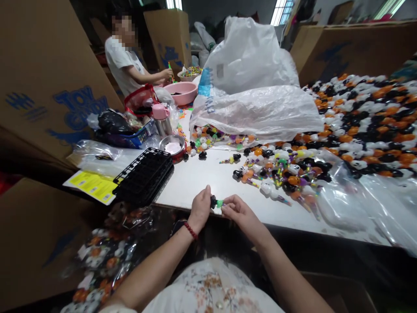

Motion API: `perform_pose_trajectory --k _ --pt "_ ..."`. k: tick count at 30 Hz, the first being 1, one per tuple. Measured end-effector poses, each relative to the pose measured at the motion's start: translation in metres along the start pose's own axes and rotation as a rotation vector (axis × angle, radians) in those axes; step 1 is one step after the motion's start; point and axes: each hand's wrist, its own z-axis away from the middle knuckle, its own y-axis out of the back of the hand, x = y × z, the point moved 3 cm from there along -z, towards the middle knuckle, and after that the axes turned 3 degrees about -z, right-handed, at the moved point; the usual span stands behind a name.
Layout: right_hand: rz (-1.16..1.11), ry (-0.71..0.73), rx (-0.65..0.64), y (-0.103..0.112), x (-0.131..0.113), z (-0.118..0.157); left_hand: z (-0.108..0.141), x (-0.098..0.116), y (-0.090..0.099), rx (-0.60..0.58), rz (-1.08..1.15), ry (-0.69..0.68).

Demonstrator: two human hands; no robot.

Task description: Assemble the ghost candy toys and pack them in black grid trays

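At the table's near edge, a small toy candy tube [219,203] with a black topper, a green piece and a purplish end is held between my two hands. My left hand [200,209] closes its fingers around the black topper. The fingertips of my right hand [240,212] pinch the purplish end. Just beyond, on the white tabletop [195,180], lies a loose heap of similar toy candy tubes [289,174] with black, white and orange toppers. One with a yellow piece [230,159] lies apart from the heap.
Left of my hands sit stacked black plastic trays [145,174] and a yellow printed sheet [93,186]. Behind are a metal bowl [172,147], a flask [162,119] and a pink basin [182,92]. A large white bag [254,108], piled toppers [371,117] and a co-worker [125,65] are farther off.
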Motion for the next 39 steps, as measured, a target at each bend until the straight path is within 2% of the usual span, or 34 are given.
perform_pose_trajectory --k 8,13,18,21,25,28,30,32,36,39 --pt "0.475 0.148 0.116 0.009 -0.019 0.008 0.001 0.011 0.001 -0.004 -0.208 -0.118" --pt "0.537 0.174 0.104 0.001 -0.023 0.006 0.001 0.016 -0.001 -0.06 -0.286 -0.098" --pt "0.556 0.202 0.144 -0.01 -0.008 0.002 0.008 0.01 -0.008 -0.041 -0.3 -0.047" --pt "0.42 0.151 0.127 -0.009 0.004 -0.004 0.006 0.003 -0.01 -0.058 -0.256 0.001" --pt "-0.093 -0.02 0.015 0.002 0.011 -0.014 -0.002 0.002 -0.009 -0.124 0.007 0.154" --pt "-0.317 -0.083 -0.005 0.01 0.009 -0.018 -0.002 0.011 -0.01 -0.249 0.182 0.176" --pt "-0.38 -0.121 -0.001 0.014 0.01 -0.017 0.002 0.017 -0.011 -0.361 0.28 0.137" --pt "-0.423 -0.15 -0.002 0.016 0.012 -0.015 0.006 0.019 -0.012 -0.418 0.376 0.11" --pt "-0.402 -0.152 0.01 0.015 0.012 -0.007 0.011 0.013 -0.014 -0.398 0.487 0.15" --pt "-0.256 -0.107 0.024 0.012 0.004 -0.002 0.012 0.01 -0.014 -0.372 0.517 0.182"
